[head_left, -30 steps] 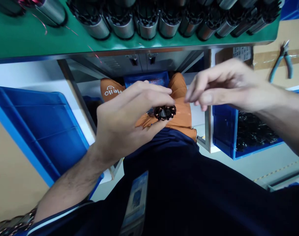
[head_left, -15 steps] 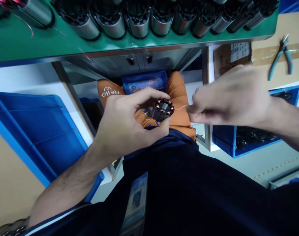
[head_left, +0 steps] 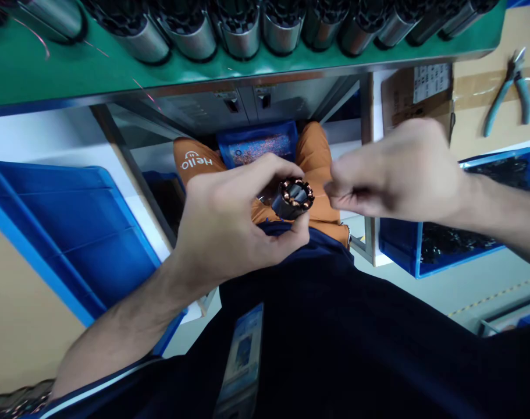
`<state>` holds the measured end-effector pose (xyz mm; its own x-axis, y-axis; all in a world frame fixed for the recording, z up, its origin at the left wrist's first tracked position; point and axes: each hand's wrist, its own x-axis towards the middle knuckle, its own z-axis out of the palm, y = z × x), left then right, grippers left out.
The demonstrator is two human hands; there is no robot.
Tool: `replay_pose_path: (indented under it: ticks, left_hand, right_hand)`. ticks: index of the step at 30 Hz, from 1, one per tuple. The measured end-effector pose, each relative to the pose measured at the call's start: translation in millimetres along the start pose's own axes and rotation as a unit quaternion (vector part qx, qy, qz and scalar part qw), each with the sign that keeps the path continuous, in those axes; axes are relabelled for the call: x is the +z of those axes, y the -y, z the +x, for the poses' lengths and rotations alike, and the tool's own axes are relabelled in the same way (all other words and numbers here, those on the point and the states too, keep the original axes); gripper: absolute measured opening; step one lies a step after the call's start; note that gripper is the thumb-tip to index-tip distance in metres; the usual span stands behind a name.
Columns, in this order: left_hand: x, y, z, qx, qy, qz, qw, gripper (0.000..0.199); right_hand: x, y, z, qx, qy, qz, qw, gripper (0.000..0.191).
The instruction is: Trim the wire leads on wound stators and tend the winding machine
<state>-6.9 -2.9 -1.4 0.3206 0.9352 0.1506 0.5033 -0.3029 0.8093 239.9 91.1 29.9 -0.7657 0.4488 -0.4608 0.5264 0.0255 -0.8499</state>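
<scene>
My left hand [head_left: 242, 221] is closed around a motor stator [head_left: 286, 205], a short dark cylinder with copper windings round its open end, tilted up and toward the right. Its thumb presses from below and its fingers from above and behind. To the right, my right hand [head_left: 391, 171] is closed in a pinch, apart from the stator and level with its open end. A thin wire ran from the stator to this pinch in the earlier frame; now it is too fine to make out. Both hands are above my lap.
Several metal-cased stators [head_left: 241, 38] line the green bench [head_left: 195, 73] ahead. Pliers [head_left: 509, 93] lie on a cardboard box [head_left: 469, 110] at right. Blue bins stand left [head_left: 68, 233] and right [head_left: 399, 250]; a blue tray [head_left: 230, 142] with copper-coloured scraps sits beyond my knees.
My left hand and the stator have shifted slightly right, and the stator's open end shows more. My right hand has come slightly left, nearer the stator. The view has tilted slightly.
</scene>
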Motion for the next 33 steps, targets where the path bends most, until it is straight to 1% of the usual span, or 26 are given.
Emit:
replay_pose_path:
  ticks: [1, 2, 3, 4, 5, 6, 8, 10, 12, 13, 14, 15, 16, 18, 19, 20, 22, 23, 24, 25, 26, 27, 29, 31, 32, 33]
  left_hand:
    - [-1.3, 2, 0, -0.047, 0.029, -0.047, 0.997, 0.029]
    - [-2.5, 3, 0, -0.078, 0.043, -0.083, 0.993, 0.029]
    - [-3.7, 4, 0, -0.087, 0.043, -0.099, 0.990, 0.029]
    - [-4.7, 5, -1, -0.074, 0.028, -0.094, 0.992, 0.029]
    - [-5.4, 6, -1, -0.051, 0.002, -0.075, 0.996, 0.028]
    - [-5.8, 6, -1, -0.016, -0.026, -0.054, 0.998, 0.026]
    - [-5.0, 4, -2, 0.052, -0.062, -0.012, 0.997, 0.024]
    - [-2.5, 0, -1, 0.080, -0.090, 0.020, 0.993, 0.021]
    - [0.5, -6, -1, 0.076, -0.111, 0.019, 0.991, 0.013]
    - [1.6, -9, 0, 0.064, -0.119, 0.007, 0.991, 0.011]
    - [2.4, -11, 0, 0.057, -0.116, -0.003, 0.992, 0.009]
    - [2.6, -13, 0, 0.058, -0.104, 0.001, 0.993, 0.007]
    - [2.4, -14, 0, 0.056, -0.088, 0.015, 0.994, 0.005]
    - [0.8, -13, -1, 0.043, -0.043, 0.024, 0.998, 0.019]
    - [-0.4, -11, -2, 0.022, -0.015, 0.010, 1.000, 0.025]
    - [-1.8, -10, -2, -0.006, 0.004, -0.016, 1.000, 0.029]
    - [-4.8, -6, -3, -0.050, 0.016, -0.064, 0.997, 0.031]
    - [-6.2, -5, -4, -0.044, 0.005, -0.070, 0.997, 0.030]
    - [-7.5, -4, -5, -0.022, -0.015, -0.058, 0.998, 0.030]
    - [-8.3, -3, -6, 0.010, -0.035, -0.034, 0.999, 0.031]
    - [-8.7, -2, -7, 0.044, -0.050, -0.003, 0.998, 0.032]
    - [-8.3, -1, -8, 0.073, -0.060, 0.030, 0.995, 0.033]
    - [-5.9, 1, -10, 0.123, -0.074, 0.072, 0.987, 0.034]
    - [-2.1, 2, -11, 0.183, -0.109, 0.084, 0.973, 0.029]
    - [-0.2, 2, -11, 0.213, -0.134, 0.088, 0.964, 0.027]
    - [1.5, 2, -10, 0.235, -0.150, 0.098, 0.955, 0.027]
  right_hand:
    - [-3, 6, -3, -0.021, -0.035, -0.047, 0.998, 0.040]
    - [-7, 10, -7, -0.038, -0.056, -0.073, 0.995, 0.040]
    - [-11, 13, -10, -0.055, -0.070, -0.086, 0.992, 0.039]
    - [-16, 14, -13, -0.067, -0.082, -0.088, 0.990, 0.038]
    - [-21, 14, -14, -0.072, -0.086, -0.064, 0.992, 0.038]
    - [-24, 12, -15, -0.061, -0.079, -0.012, 0.995, 0.038]
    - [-26, 4, -14, -0.006, -0.036, 0.125, 0.991, 0.039]
    - [-23, -6, -10, 0.071, 0.037, 0.252, 0.964, 0.039]
    - [-15, -14, -4, 0.123, 0.116, 0.312, 0.935, 0.040]
    - [-11, -16, -2, 0.133, 0.151, 0.326, 0.924, 0.039]
    - [-8, -17, 0, 0.134, 0.174, 0.330, 0.918, 0.035]
    - [-5, -15, 0, 0.121, 0.177, 0.319, 0.923, 0.031]
    - [-3, -13, 0, 0.096, 0.155, 0.280, 0.943, 0.028]
    - [-1, -3, -5, 0.029, 0.057, 0.146, 0.987, 0.026]
    - [-2, 2, -8, -0.001, 0.002, 0.075, 0.997, 0.025]
    - [-3, 7, -12, -0.026, -0.046, 0.018, 0.998, 0.025]
    - [-9, 16, -19, -0.048, -0.093, -0.036, 0.994, 0.028]
    - [-13, 18, -21, -0.051, -0.104, -0.032, 0.993, 0.029]
    - [-17, 19, -23, -0.051, -0.108, -0.014, 0.993, 0.032]
    - [-21, 19, -24, -0.044, -0.103, 0.022, 0.993, 0.037]
    - [-23, 17, -24, -0.025, -0.083, 0.076, 0.993, 0.040]
    - [-24, 13, -23, 0.008, -0.051, 0.140, 0.989, 0.041]
    - [-20, 3, -19, 0.083, 0.031, 0.259, 0.962, 0.045]
    - [-12, -8, -15, 0.130, 0.100, 0.309, 0.937, 0.047]
    - [-7, -12, -14, 0.134, 0.119, 0.316, 0.932, 0.048]
    - [-3, -15, -13, 0.125, 0.125, 0.310, 0.934, 0.047]
